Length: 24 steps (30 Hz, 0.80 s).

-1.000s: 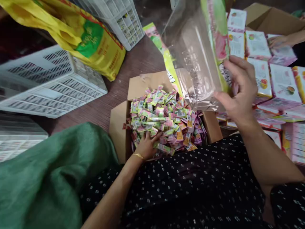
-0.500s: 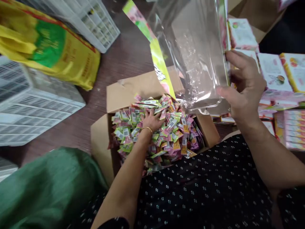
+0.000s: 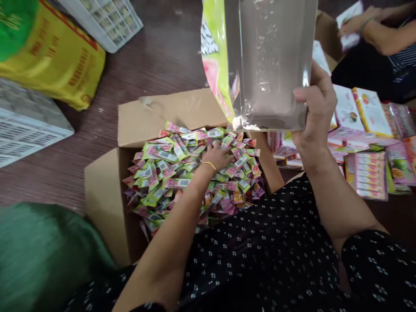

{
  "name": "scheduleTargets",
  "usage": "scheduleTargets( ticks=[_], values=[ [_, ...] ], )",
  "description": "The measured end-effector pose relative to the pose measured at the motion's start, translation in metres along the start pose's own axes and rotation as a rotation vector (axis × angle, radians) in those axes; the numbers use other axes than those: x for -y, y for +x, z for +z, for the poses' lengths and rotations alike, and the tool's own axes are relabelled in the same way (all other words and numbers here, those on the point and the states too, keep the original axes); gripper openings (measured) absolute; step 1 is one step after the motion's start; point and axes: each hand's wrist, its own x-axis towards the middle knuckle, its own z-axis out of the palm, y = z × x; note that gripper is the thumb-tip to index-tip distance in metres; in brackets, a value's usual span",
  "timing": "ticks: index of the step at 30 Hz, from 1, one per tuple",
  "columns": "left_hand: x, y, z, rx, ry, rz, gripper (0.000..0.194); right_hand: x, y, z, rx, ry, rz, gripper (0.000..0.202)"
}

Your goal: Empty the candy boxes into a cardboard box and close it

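A cardboard box (image 3: 100, 190) with its flaps folded out is full of small pink and green packets (image 3: 162, 167). My left hand (image 3: 217, 157), with a gold bangle at the wrist, lies on the packets, fingers spread. Raised above the box's right side, my right hand (image 3: 316, 104) grips the edge of a clear plastic package (image 3: 269, 65) between thumb and fingers. No contents show inside the package. A printed green and pink strip (image 3: 216, 56) runs along its left side.
White crates (image 3: 32, 130) and a yellow bag (image 3: 68, 56) are at the left, a green sack (image 3: 48, 251) lower left. Printed boxes and packs (image 3: 370, 173) lie at the right. Another person's hands (image 3: 360, 26) hold a pack at upper right.
The view has shifted. The clear package is now more upright, its broad face toward me, still in my right hand. My left hand remains on the packets. Another person's hands have come into view.
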Motion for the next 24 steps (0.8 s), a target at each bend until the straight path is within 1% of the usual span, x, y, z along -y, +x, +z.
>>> scheduleTargets(
  ticks=[2,3,4,5,6,7,8,9,11,12,13,14,15,16,17,18,20,22,23,24],
  values=[
    [0.003,-0.033,-0.015,0.015,0.024,-0.013,0.056,-0.002,0.000,-0.007,0.024,-0.080,-0.017,0.049],
    [0.005,-0.051,-0.018,0.043,0.055,0.009,0.057,-0.002,-0.002,-0.010,0.040,-0.115,-0.030,0.052],
    [0.007,-0.068,-0.017,0.084,0.094,0.041,0.060,-0.002,-0.004,-0.014,0.065,-0.145,-0.040,0.055],
    [0.009,-0.082,-0.012,0.124,0.135,0.071,0.065,-0.002,-0.007,-0.017,0.094,-0.159,-0.041,0.058],
    [0.011,-0.092,-0.005,0.154,0.168,0.090,0.071,-0.001,-0.009,-0.019,0.130,-0.151,-0.038,0.060],
    [0.012,-0.096,0.005,0.162,0.191,0.096,0.077,0.000,-0.012,-0.020,0.167,-0.137,-0.038,0.060],
    [0.012,-0.096,0.017,0.145,0.202,0.093,0.081,0.002,-0.014,-0.019,0.199,-0.129,-0.035,0.060],
    [0.010,-0.090,0.028,0.108,0.206,0.088,0.083,0.003,-0.016,-0.018,0.215,-0.122,-0.027,0.058],
    [0.000,-0.067,0.046,0.039,0.199,0.061,0.083,0.006,-0.019,-0.011,0.204,-0.116,-0.008,0.056],
    [-0.007,-0.053,0.051,0.022,0.187,0.050,0.082,0.007,-0.021,-0.007,0.196,-0.120,-0.002,0.055],
    [-0.014,-0.040,0.054,0.033,0.164,0.033,0.082,0.007,-0.023,-0.003,0.196,-0.119,0.001,0.055],
    [-0.021,-0.028,0.054,0.080,0.133,0.027,0.080,0.007,-0.026,0.001,0.201,-0.117,-0.008,0.056],
    [-0.026,-0.021,0.051,0.125,0.091,0.049,0.078,0.006,-0.029,0.005,0.209,-0.126,-0.038,0.057],
    [-0.028,-0.018,0.048,0.155,0.051,0.077,0.079,0.006,-0.032,0.008,0.218,-0.154,-0.090,0.059],
    [-0.029,-0.020,0.043,0.161,0.023,0.105,0.079,0.006,-0.035,0.011,0.230,-0.197,-0.157,0.061],
    [-0.027,-0.027,0.037,0.139,0.007,0.131,0.079,0.006,-0.037,0.013,0.239,-0.246,-0.232,0.063],
    [-0.014,-0.051,0.026,0.025,0.017,0.135,0.074,0.006,-0.041,0.015,0.261,-0.324,-0.363,0.065],
    [0.010,-0.080,0.018,-0.093,0.069,0.082,0.068,0.007,-0.044,0.015,0.298,-0.353,-0.422,0.068],
    [0.026,-0.093,0.016,-0.127,0.098,0.036,0.066,0.007,-0.044,0.015,0.311,-0.359,-0.430,0.069],
    [0.042,-0.104,0.016,-0.138,0.122,-0.016,0.065,0.006,-0.044,0.015,0.318,-0.362,-0.430,0.069]
  ],
)
